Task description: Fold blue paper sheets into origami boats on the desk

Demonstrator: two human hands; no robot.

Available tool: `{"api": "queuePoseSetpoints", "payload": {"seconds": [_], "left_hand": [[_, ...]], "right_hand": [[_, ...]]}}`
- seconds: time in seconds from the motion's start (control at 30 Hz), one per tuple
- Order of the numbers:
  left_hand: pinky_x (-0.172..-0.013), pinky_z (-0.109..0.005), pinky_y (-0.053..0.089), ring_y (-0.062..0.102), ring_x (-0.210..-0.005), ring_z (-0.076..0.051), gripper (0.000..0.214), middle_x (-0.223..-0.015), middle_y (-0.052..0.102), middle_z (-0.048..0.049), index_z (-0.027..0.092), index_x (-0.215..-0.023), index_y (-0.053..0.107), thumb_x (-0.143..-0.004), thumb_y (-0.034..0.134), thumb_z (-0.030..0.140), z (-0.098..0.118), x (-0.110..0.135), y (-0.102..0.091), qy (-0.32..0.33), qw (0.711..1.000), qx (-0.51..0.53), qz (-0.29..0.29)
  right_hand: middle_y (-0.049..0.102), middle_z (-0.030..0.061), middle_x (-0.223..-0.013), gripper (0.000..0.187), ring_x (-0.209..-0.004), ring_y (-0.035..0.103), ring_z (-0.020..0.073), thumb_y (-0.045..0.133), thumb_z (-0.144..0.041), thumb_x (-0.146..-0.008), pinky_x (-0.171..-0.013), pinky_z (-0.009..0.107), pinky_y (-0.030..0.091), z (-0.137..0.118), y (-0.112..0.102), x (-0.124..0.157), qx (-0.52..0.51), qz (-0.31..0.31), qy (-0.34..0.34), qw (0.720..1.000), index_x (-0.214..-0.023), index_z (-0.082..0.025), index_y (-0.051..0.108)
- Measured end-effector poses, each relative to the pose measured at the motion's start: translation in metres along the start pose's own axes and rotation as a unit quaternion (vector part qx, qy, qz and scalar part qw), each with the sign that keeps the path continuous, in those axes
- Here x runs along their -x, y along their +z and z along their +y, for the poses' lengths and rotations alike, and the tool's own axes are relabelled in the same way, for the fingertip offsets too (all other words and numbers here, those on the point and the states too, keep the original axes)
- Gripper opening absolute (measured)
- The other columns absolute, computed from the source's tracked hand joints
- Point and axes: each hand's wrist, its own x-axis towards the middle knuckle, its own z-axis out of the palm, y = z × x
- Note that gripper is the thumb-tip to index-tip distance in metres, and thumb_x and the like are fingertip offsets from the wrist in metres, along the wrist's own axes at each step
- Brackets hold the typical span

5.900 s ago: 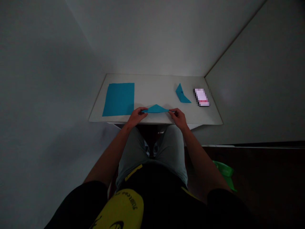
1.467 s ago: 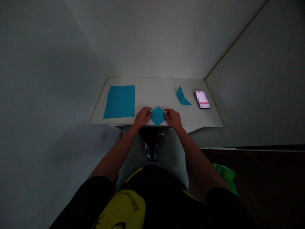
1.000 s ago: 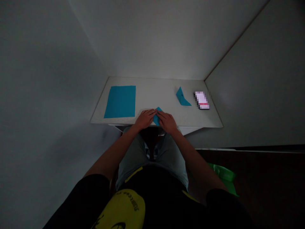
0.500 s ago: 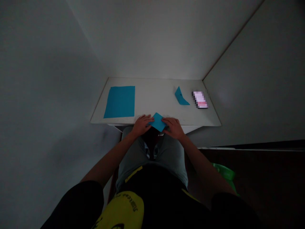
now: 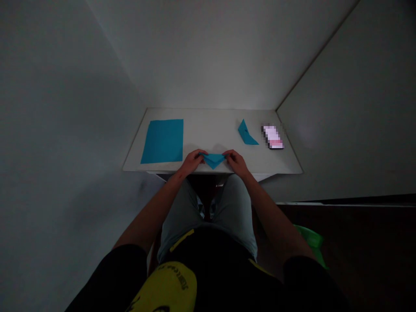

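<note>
Hands meet at the near edge of a white table, each pinching one end of a small blue folded paper. That paper is a flat triangle, its long edge away from the person and its point toward 6 o'clock, lying on the table just inside the near edge, at the middle of its width. The left hand grips the left corner, fingers curled over it; the right hand grips the right corner the same way. Both forearms run back toward the person's lap.

From the folded paper, a flat blue sheet lies at about 10 o'clock, near the left hand but apart from it, its sides roughly square with the table. At about 2 o'clock, well apart from the right hand, sits a second blue folded piece, a slim triangle with one tip raised. Just beyond it, at about 2 o'clock again and close to the table's right side, lies a blurred pinkish thing; what it is cannot be told. Pale walls close the table in on the far side and both flanks. At 5 o'clock, low on the dark floor by the person's right arm, shows something green.
</note>
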Motion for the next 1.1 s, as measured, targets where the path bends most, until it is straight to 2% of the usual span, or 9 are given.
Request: {"api": "queuePoseSetpoints", "payload": {"seconds": [0.17, 0.27, 0.33, 0.43, 0.53, 0.7, 0.87, 0.97, 1.1], "left_hand": [[-0.084, -0.035, 0.064, 0.076, -0.083, -0.019, 0.024, -0.098, 0.081, -0.0067, 0.019, -0.101, 0.079, -0.096, 0.066, 0.038, -0.004, 0.001, -0.005, -0.016, 0.999, 0.005, -0.038], [-0.082, -0.034, 0.063, 0.075, -0.084, -0.02, 0.028, -0.093, 0.08, -0.0059, 0.019, -0.098, 0.077, -0.087, 0.081, 0.045, -0.005, 0.001, -0.003, -0.008, 0.999, -0.031, -0.03], [-0.081, -0.033, 0.062, 0.074, -0.083, -0.019, 0.036, -0.092, 0.078, -0.0036, 0.019, -0.109, 0.076, -0.082, 0.087, 0.04, -0.005, 0.0, -0.001, 0.004, 0.999, -0.04, -0.023], [-0.084, -0.032, 0.061, 0.074, -0.083, -0.017, 0.041, -0.099, 0.076, -0.0031, 0.02, -0.125, 0.072, -0.087, 0.081, 0.033, -0.004, 0.0, 0.004, 0.005, 0.999, -0.042, -0.013], [-0.088, -0.033, 0.06, 0.074, -0.088, -0.018, 0.024, -0.107, 0.077, -0.0052, 0.019, -0.114, 0.073, -0.093, 0.073, 0.029, -0.001, 0.0, 0.009, -0.008, 0.999, -0.042, 0.015], [-0.08, -0.03, 0.057, 0.073, -0.086, -0.018, 0.021, -0.101, 0.075, -0.002, 0.021, -0.1, 0.063, -0.089, 0.077, 0.032, 0.001, 0.001, 0.019, -0.023, 0.998, -0.01, 0.05], [-0.087, -0.033, 0.058, 0.072, -0.094, -0.019, 0.025, -0.108, 0.077, -0.0036, 0.021, -0.1, 0.066, -0.086, 0.08, 0.036, 0.0, 0.004, 0.023, 0.015, 1.0, -0.014, 0.012], [-0.087, -0.035, 0.058, 0.073, -0.099, -0.022, 0.036, -0.114, 0.077, -0.0074, 0.02, -0.111, 0.069, -0.084, 0.084, 0.037, 0.001, 0.006, 0.021, 0.044, 0.999, -0.009, -0.01], [-0.085, -0.034, 0.057, 0.074, -0.103, -0.023, 0.044, -0.142, 0.068, -0.0138, 0.019, -0.114, 0.074, -0.08, 0.09, 0.042, 0.005, 0.01, 0.02, 0.072, 0.997, -0.015, -0.039]], "right_hand": [[0.068, 0.0012, -0.075, 0.035, -0.073, 0.066, 0.0214, 0.049, -0.045, -0.099, -0.078, 0.038, 0.057, 0.007, -0.002, 0.003, 0.022, 0.008, 0.001, 1.0, -0.105, -0.023, 0.076], [0.069, 0.0008, -0.078, 0.033, -0.073, 0.064, 0.0205, 0.059, -0.049, -0.096, -0.075, 0.036, 0.056, 0.005, 0.0, 0.005, 0.011, 0.002, 0.003, 1.0, -0.107, -0.024, 0.076], [0.07, 0.0008, -0.084, 0.037, -0.071, 0.062, 0.019, 0.07, -0.053, -0.092, -0.07, 0.034, 0.055, 0.001, 0.002, 0.005, 0.005, -0.001, 0.009, 1.0, -0.115, -0.024, 0.074], [0.074, 0.0058, -0.109, 0.051, -0.07, 0.061, 0.0166, 0.077, -0.056, -0.086, -0.066, 0.033, 0.054, -0.004, 0.008, 0.005, -0.011, 0.045, 0.006, 0.999, -0.125, -0.024, 0.066], [0.072, 0.0072, -0.113, 0.048, -0.069, 0.059, 0.0158, 0.077, -0.06, -0.085, -0.065, 0.032, 0.051, -0.008, 0.015, 0.004, -0.005, 0.086, 0.012, 0.996, -0.113, -0.024, 0.066], [0.075, 0.0021, -0.088, 0.039, -0.072, 0.063, 0.0184, 0.068, -0.063, -0.094, -0.069, 0.032, 0.049, -0.016, 0.029, 0.005, 0.037, 0.001, 0.032, 0.999, -0.094, -0.024, 0.071], [0.078, 0.0015, -0.097, 0.036, -0.074, 0.066, 0.0184, 0.066, -0.061, -0.097, -0.07, 0.032, 0.05, -0.027, 0.038, 0.004, 0.06, 0.013, 0.038, 0.997, -0.106, -0.026, 0.072], [0.078, 0.001, -0.098, 0.039, -0.075, 0.068, 0.0186, 0.068, -0.061, -0.097, -0.071, 0.032, 0.052, -0.032, 0.04, 0.004, 0.069, 0.013, 0.042, 0.997, -0.117, -0.027, 0.071], [0.08, 0.0017, -0.105, 0.041, -0.08, 0.072, 0.0197, 0.061, -0.059, -0.103, -0.077, 0.033, 0.054, -0.032, 0.04, 0.004, 0.08, -0.011, 0.032, 0.996, -0.129, -0.029, 0.072]]}}
